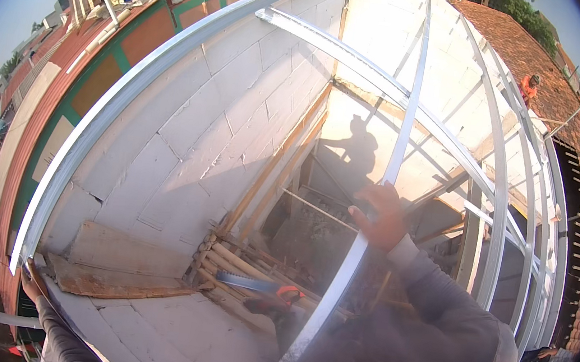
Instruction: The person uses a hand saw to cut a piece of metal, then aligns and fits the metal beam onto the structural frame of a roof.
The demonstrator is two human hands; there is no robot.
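Gray sleeve (pixel 453 299), nearest, spans lower right. At lower left, the left hand (pixel 34 280) seems to grasp the end of the long metal channel (pixel 70 154), probably steadying it; shifting it calls for supporting that end. Bamboo poles (pixel 223 254) and a handsaw (pixel 241 281) clutter lower centre. Crossing rail (pixel 342 53) obstructs upper centre. Right hand (pixel 383 218), fingers spread, overlaps the middle metal beam (pixel 342 278); contact unclear.

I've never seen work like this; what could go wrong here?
The right hand, at the middle metal beam, might slip, and there is open space below. The left hand, at the end of the outer metal beam, could be pinched or cut if that beam shifted. The wooden boards by the block wall might slide if unfixed, which I can't tell.
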